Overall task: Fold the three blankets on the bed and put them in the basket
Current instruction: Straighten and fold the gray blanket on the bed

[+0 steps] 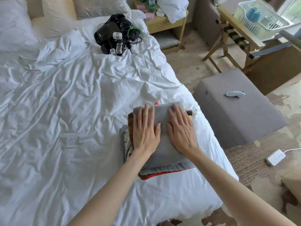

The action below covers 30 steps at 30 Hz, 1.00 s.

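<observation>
Left hand (145, 134), right hand (182, 136) flat on grey blanket (163, 154).

Grey blanket (162, 121): top face partly covered by the flat left hand (145, 132) and right hand (180, 129).
Brown blanket (130, 126), left of the left hand: only an edge shows.
Red blanket (156, 174), near the wrists: only a strip shows.
Brown object (189, 112), past the right fingertips: mostly hidden, unidentifiable.
Basket (267, 28), far beyond the right hand: blurred; its blue contents (252, 13) are unreadable.

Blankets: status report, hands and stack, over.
Left hand and right hand open, pressing flat on grey blanket. It tops the folded pile at bed edge. Basket away on wooden rack, grey ottoman between.
</observation>
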Available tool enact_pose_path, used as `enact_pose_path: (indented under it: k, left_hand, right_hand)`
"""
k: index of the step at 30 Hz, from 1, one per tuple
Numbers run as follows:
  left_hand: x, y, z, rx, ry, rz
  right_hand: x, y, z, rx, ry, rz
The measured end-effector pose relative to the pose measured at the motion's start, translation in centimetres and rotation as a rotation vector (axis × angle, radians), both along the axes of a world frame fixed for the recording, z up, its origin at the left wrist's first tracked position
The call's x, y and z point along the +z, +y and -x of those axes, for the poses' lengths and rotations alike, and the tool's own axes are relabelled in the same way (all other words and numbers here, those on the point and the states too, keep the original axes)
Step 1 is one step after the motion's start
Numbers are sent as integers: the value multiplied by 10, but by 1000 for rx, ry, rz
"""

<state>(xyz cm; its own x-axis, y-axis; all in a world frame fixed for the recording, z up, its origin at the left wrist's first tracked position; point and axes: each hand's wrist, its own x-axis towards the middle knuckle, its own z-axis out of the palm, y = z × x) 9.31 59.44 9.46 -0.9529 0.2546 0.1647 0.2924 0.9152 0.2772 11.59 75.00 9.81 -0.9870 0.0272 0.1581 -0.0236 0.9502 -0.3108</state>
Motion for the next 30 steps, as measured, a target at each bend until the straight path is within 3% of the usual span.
enact_pose_path:
  k: [2, 7, 17, 24, 30]
  left_hand:
    - [-22, 3, 8, -23, -1, 106]
    - [-86, 0, 29, -26, -32, 162]
    - [-169, -2, 37, 39, 8, 149]
    - [-183, -2, 32, 33, 28, 128]
    - [-138, -4, 33, 11, -60, 48]
  right_hand:
    - [-18, 3, 5, 35, -39, -37]
    - [-72, 11, 25, 75, -132, 19]
    - [-168, 11, 41, 94, -55, 115]
    - [-183, 10, 35, 79, 0, 111]
    - [-134, 13, 36, 98, -76, 247]
